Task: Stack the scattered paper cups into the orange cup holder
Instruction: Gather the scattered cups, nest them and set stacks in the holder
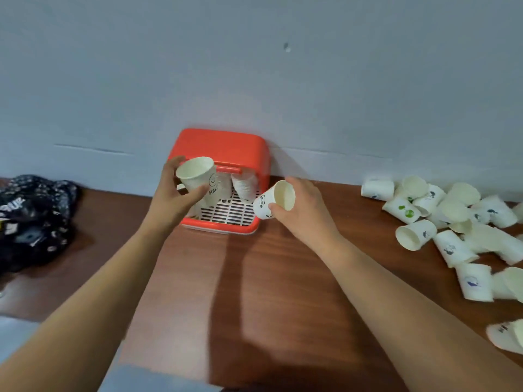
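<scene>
The orange cup holder (226,145) stands against the wall, its white slatted base (229,212) facing me. A stack of white paper cups (244,185) hangs inside it on the right. My left hand (172,198) grips a white paper cup with a smiley print (198,176), mouth up, in front of the holder's left side. My right hand (302,205) holds a white cup with a panda print (273,199), tilted with its mouth toward me, at the holder's right front corner. Scattered paper cups (452,219) lie in a heap at the right.
The brown wooden table (249,278) runs up to a pale wall (254,66). A dark patterned cloth bundle (31,219) lies at the left edge. More loose cups (506,336) lie near the right front.
</scene>
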Action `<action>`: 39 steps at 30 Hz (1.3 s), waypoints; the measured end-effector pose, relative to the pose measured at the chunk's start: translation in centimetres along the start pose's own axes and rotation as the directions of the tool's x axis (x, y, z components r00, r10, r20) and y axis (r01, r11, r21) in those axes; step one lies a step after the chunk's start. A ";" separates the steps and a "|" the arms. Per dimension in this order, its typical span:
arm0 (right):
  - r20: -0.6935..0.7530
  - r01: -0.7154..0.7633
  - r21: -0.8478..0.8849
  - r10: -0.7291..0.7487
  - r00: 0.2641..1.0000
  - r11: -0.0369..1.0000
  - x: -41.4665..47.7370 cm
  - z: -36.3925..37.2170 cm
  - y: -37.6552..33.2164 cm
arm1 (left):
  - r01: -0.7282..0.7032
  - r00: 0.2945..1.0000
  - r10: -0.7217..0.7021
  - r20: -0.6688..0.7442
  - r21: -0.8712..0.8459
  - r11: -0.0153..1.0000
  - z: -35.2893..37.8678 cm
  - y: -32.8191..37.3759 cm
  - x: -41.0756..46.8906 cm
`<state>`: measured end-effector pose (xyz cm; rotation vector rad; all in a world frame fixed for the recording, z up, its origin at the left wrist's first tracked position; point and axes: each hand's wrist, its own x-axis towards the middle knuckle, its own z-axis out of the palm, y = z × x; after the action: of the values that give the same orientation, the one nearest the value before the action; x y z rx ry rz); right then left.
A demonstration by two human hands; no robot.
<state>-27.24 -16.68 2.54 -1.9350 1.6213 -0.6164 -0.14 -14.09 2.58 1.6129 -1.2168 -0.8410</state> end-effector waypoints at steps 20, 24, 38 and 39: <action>0.079 0.026 0.007 -0.027 0.996 1.000 6.4 11.2 -9.0 | 0.055 0.973 -0.130 0.192 0.355 0.933 -5.2 -13.2 7.1; 0.056 0.069 0.064 -0.073 0.996 0.996 7.6 13.4 -11.3 | 0.039 0.948 -0.145 0.284 0.348 0.937 -6.4 -14.4 7.1; 0.362 0.263 -0.078 -0.218 0.906 0.962 9.2 21.0 -13.2 | 0.286 0.947 -0.250 0.202 -0.173 0.943 -8.3 -14.9 5.6; 0.359 0.238 -0.075 -0.197 0.912 0.968 9.3 21.2 -12.9 | 0.275 0.947 -0.235 0.219 -0.175 0.945 -8.3 -15.0 5.6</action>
<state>-2.31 -21.75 -4.83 -2.1845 1.2537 -0.2402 13.87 -15.88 -8.64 1.5671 -1.0253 -1.2745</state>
